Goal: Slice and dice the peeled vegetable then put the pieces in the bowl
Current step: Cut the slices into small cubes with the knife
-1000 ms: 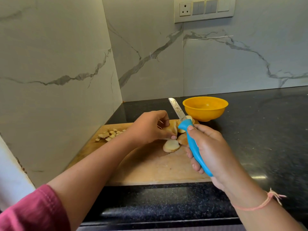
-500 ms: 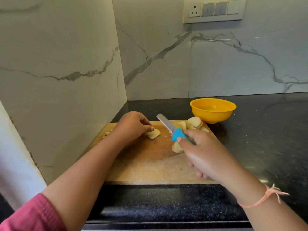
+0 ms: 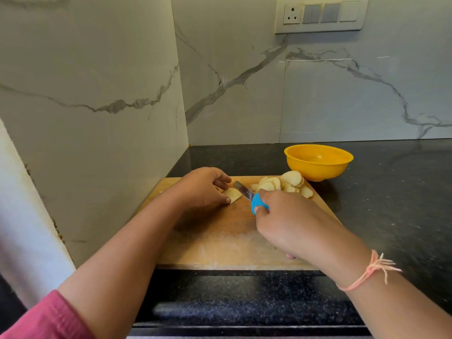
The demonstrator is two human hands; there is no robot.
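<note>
Most of the knife (image 3: pixel 245 191) handle is buried in the right hand (image 3: pixel 288 223); only a blue stub and a short stretch of blade show. The left hand (image 3: pixel 200 189) covers the near-left part of the slice (image 3: pixel 234 195) it steadies, and whatever lies on the board behind that wrist at nine o'clock is hidden apart from one pale speck. Whether the blade edge touches the slice cannot be told.

The left hand is curled, thumb and fingertips pinching the slice flat against the cutting board (image 3: pixel 220 243). The right hand is wrapped round the knife handle, blade pointing toward ten o'clock, its tip just beside the left fingers.

A heap of slices (image 3: pixel 285 183) lies at the board's one o'clock corner. The yellow bowl (image 3: pixel 318 172) stands on the counter (image 3: pixel 396 196) just past that corner, at two o'clock. The counter is dark speckled stone; the walls (image 3: pixel 97 81) are grey-veined marble meeting in a corner at twelve o'clock, with a switch plate (image 3: pixel 320 14) high up. A pink thread (image 3: pixel 367 272) circles the right wrist.
</note>
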